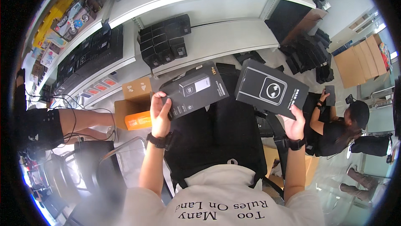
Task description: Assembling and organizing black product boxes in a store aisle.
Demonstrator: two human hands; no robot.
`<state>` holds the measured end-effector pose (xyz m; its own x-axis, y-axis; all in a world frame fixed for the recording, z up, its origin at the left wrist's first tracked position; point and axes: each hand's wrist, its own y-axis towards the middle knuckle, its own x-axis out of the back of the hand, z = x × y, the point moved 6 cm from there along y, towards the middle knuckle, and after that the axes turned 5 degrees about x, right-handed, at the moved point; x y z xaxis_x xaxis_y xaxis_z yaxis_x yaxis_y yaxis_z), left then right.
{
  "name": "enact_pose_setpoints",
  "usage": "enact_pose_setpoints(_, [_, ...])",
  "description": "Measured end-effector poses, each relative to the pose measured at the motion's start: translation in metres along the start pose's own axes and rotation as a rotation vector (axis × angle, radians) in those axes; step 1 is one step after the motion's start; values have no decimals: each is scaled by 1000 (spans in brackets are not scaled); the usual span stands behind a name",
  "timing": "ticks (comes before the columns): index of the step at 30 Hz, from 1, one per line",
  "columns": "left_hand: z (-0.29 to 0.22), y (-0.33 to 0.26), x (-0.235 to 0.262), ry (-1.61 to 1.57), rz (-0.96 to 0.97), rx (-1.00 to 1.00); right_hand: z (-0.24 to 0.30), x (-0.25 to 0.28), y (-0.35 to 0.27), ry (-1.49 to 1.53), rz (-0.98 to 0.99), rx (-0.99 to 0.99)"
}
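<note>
My left hand (160, 113) grips the lower left edge of a flat black product box (193, 90), which has a picture of a small device with a light panel on its face. In my right hand (294, 122) is another dark box (272, 88), held by its lower right corner, with a white-outlined square and round emblem printed on it. Both boxes are raised above my lap, tilted outward and apart from each other. Dark bands circle both my wrists. Fingers behind the boxes are partly hidden.
Stacked small black boxes (163, 40) stand on the white shelf (225, 42) ahead. An open cardboard carton (125, 108) with an orange box (138, 120) sits at left. More black boxes (307, 53) are piled at far right. A person (334, 121) works at right; another stands at left.
</note>
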<state>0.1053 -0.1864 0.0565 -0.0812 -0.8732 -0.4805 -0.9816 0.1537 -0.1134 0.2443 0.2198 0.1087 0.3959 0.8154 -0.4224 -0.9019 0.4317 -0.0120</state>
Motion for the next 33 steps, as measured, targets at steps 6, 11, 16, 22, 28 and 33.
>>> enact_pose_setpoints(6, [-11, 4, 14, 90, -24, -128, -21, -10, -10, 59, 60, -144])
enact_pose_setpoints(11, [-20, 6, 20, 85, -70, -149, -36, -6, -17, 165, 116, -292])
enact_pose_setpoints(16, [-21, 4, 15, 156, -38, -114, -39, -9, -22, 335, 42, -351])
enact_pose_setpoints(22, [-17, 4, 20, 50, -35, -15, -49, 6, -21, 253, 248, -383])
enact_pose_setpoints(28, [-17, 8, 16, 239, 71, -43, -47, 3, -24, 299, 179, -372])
enact_pose_setpoints(33, [-14, 7, 15, 83, 83, 53, -54, 8, -27, 282, 245, -368])
